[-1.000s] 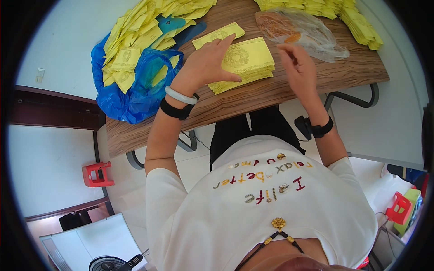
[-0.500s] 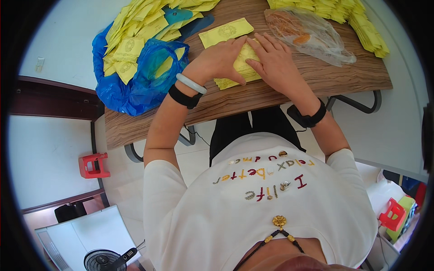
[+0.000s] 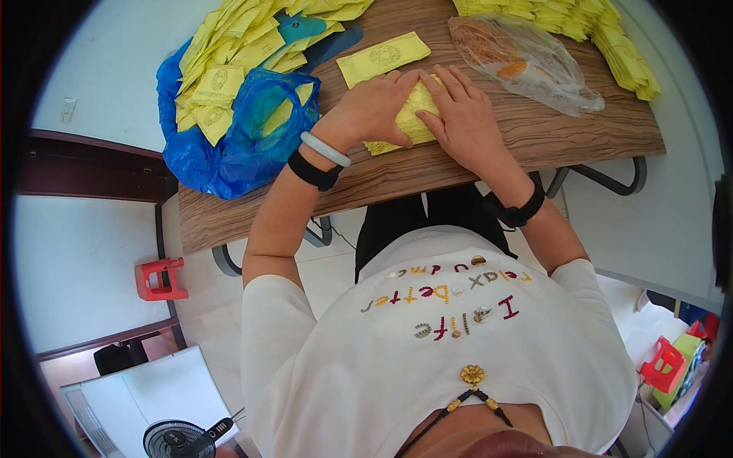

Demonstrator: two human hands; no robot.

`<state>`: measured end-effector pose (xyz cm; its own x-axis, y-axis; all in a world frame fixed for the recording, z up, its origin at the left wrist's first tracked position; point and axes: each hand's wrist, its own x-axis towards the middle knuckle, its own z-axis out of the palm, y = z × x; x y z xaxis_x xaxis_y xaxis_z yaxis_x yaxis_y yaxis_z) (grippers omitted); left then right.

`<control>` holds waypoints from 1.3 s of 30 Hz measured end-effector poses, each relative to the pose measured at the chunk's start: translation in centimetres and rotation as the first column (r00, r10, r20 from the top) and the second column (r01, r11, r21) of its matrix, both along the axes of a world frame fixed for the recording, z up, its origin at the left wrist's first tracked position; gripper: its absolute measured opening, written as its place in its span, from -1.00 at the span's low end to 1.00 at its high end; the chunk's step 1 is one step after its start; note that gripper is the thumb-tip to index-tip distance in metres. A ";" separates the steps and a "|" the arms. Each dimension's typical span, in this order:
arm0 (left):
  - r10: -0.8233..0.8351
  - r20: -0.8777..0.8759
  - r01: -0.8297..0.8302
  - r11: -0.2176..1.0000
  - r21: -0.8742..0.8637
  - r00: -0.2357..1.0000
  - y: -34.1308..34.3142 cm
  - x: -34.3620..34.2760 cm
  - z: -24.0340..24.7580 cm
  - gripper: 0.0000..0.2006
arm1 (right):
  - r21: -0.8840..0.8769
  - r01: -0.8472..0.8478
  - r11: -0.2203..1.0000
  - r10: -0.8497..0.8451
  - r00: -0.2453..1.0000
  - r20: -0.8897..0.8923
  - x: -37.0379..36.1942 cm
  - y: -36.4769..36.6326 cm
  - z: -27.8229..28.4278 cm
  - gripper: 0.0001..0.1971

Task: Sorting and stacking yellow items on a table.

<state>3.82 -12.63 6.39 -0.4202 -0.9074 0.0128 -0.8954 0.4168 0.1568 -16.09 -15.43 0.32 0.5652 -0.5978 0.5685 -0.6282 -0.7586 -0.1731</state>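
Both of my hands rest on a stack of yellow paper packets (image 3: pixel 416 107) lying on the wood-grain table. My left hand (image 3: pixel 376 107) lies over the stack's left side, with the thumb apart along the near part. Across the right side, my right hand (image 3: pixel 467 118) lies flat with its fingers stretched out. The two sets of fingertips nearly meet at the stack's far end. Just beyond them is a yellow packet (image 3: pixel 384 56) with a round printed pattern. Much of the stack is hidden beneath my hands.
At the left, a blue plastic bag (image 3: pixel 200 166) holds a heaped pile of yellow packets (image 3: pixel 248 47). A clear bag of tan rubber bands (image 3: pixel 508 61) lies to the right on the wooden table (image 3: pixel 565 141). More yellow packets (image 3: pixel 624 59) are stacked at the far right.
My right hand has drawn slightly nearer to me, and its fingers have shifted on the stack. My left hand's fingers reach a little less far. The bags stay put.
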 end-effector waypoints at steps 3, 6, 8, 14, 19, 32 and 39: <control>-0.020 0.004 0.020 1.000 -0.011 1.000 -0.1 0.1 0.1 0.05 | 0.012 -0.011 1.000 0.011 1.000 -0.001 0.1 -0.2 0.3 -0.45; -0.036 -0.013 0.036 0.999 0.013 0.999 -0.3 0.2 0.6 0.06 | 0.018 -0.022 1.000 0.022 0.999 0.040 -0.5 0.2 0.7 -0.46; -0.048 -0.014 0.049 0.999 0.014 0.999 -1.3 0.5 1.3 0.07 | 0.009 -0.046 0.999 0.045 0.992 0.121 -0.7 0.0 1.7 -0.47; 0.067 -0.148 -0.016 0.947 0.321 0.987 -4.4 0.9 3.6 -0.01 | 0.126 -0.082 0.989 0.014 0.885 0.465 -4.5 -0.6 2.4 -0.54; 0.072 -0.162 0.030 0.833 0.552 0.984 -6.6 1.2 4.0 -0.10 | 0.300 -0.189 0.935 -0.044 0.778 0.626 -5.8 0.1 0.4 -0.61; 0.275 -0.118 -0.049 0.534 0.844 0.954 -7.3 -0.2 2.0 -0.24 | 0.402 -0.173 0.899 -0.137 0.761 0.634 -6.0 0.3 -1.8 -0.69; 0.112 -0.063 -0.058 0.826 0.561 0.992 -5.3 -1.0 1.5 -0.11 | 0.388 -0.168 0.906 -0.134 0.756 0.640 -6.1 0.3 -2.0 -0.70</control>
